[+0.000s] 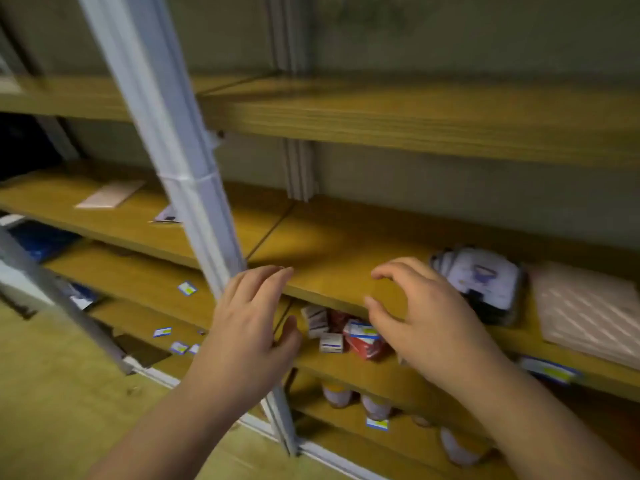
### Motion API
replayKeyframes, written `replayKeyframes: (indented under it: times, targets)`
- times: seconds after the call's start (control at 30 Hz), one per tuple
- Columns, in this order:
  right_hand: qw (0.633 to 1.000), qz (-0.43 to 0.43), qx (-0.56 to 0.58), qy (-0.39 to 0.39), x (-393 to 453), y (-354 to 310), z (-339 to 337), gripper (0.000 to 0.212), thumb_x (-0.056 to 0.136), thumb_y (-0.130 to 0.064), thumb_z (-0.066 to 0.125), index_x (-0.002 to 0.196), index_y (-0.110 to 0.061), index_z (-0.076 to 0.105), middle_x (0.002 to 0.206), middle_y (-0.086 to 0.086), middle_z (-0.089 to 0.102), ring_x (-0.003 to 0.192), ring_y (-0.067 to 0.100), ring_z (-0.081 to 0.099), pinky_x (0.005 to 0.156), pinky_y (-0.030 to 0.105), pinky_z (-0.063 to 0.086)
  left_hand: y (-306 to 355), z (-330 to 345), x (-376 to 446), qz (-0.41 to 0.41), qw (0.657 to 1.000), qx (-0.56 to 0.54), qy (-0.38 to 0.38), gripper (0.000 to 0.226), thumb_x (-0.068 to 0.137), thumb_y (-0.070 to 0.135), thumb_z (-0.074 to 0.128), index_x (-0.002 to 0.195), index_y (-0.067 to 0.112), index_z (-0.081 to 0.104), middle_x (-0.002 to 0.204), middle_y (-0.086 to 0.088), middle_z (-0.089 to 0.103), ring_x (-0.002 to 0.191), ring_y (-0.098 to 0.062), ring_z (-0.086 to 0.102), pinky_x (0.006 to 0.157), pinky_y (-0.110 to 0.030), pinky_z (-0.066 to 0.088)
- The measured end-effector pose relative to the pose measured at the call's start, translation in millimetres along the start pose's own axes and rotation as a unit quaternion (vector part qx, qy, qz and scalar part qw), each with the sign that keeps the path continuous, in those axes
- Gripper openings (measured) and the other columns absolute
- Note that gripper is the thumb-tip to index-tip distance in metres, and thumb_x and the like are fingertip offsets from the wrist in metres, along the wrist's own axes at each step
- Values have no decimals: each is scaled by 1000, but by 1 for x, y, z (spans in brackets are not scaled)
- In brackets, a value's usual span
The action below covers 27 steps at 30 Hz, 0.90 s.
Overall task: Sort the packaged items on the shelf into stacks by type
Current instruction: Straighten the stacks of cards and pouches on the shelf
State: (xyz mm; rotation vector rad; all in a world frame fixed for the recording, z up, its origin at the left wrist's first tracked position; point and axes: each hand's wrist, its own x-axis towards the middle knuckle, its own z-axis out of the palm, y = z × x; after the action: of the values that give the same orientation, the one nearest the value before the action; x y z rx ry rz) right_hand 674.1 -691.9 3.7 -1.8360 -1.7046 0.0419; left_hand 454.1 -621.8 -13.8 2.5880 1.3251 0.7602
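Wooden shelf (339,258) on white metal uprights — both hands empty: left hand (249,327) flat-fingered, right hand (419,317) spread; a reach, I judge, toward the purple-and-white packets (481,278) at three o'clock

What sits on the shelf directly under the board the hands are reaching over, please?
Small white boxes and red packs, jumbled. The right hand and the board hide the rest.

- Shelf board (332,258): yellowish wood grain, smooth, slight sheen.
- Upright post (180,168) crossing it: pale painted metal, ribbed.
- Packet stack (485,278) on the board: glossy plastic wrap.
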Motion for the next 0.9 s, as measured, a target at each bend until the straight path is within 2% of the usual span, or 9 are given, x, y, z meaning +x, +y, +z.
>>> replayKeyframes:
  times: [0.07,0.13,0.2,0.27,0.3,0.37,0.53,0.7,0.9]
  targets:
    - [999,-28,17,-18,17,-50,32,32,88,-47,57,118,-36,58,115,-21,53,106,1,50,87,20,42,-51,-25,-10,-24,1000,0,11,60,85,30,58,142,16,50,138,1,52,130,-18,40,108,-21,25]
    - [998,-53,32,-25,36,-98,61,30,89,-44,60,118,-34,60,114,-21,53,105,-2,50,86,17,40,-99,-46,-17,-16,1000,10,10,58,85,26,61,141,17,50,137,2,53,129,-16,39,105,-15,21]
    - [996,-78,38,-26,53,-143,89,32,89,-43,61,119,-33,60,114,-21,54,107,-2,50,88,18,42,-143,-63,-24,-5,1000,21,8,56,86,26,62,140,18,51,137,3,53,130,-15,41,108,-22,29]
    - [993,-97,47,-37,66,-183,113,34,89,-47,58,121,-35,58,116,-23,54,108,-5,48,88,13,41,-180,-79,-32,-23,1000,18,11,57,87,33,55,141,20,50,139,4,53,132,-16,42,109,-35,40]
    - [992,-104,50,-42,72,-200,124,35,89,-48,57,122,-37,57,116,-24,53,109,-6,46,87,8,37,-196,-87,-36,-36,999,13,14,57,86,36,52,141,19,51,138,4,54,132,-16,43,108,-38,42]
    - [991,-112,54,-50,85,-226,145,35,89,-48,56,122,-37,57,117,-24,53,109,-6,45,86,7,36,-226,-100,-38,-58,998,11,23,58,85,38,50,139,18,53,137,3,55,130,-16,45,106,-39,44]
    - [993,-79,37,-76,120,-252,198,37,91,-46,58,126,-35,57,123,-18,54,114,4,50,95,29,47,-287,-111,-32,-99,995,6,27,57,84,42,49,136,21,55,135,4,56,129,-14,43,105,-38,42]
    - [994,-49,17,-94,156,-259,250,38,91,-50,55,127,-37,54,125,-19,54,113,4,49,87,23,45,-331,-101,-8,-114,993,4,8,59,86,47,47,142,29,48,140,12,49,133,-5,36,106,-25,31]
    - [994,-38,43,-96,213,-278,306,40,92,-49,55,128,-32,55,128,-13,55,117,9,48,92,29,48,-386,-105,36,-100,995,29,-12,59,86,49,45,142,30,47,141,13,48,132,-5,36,107,-26,34]
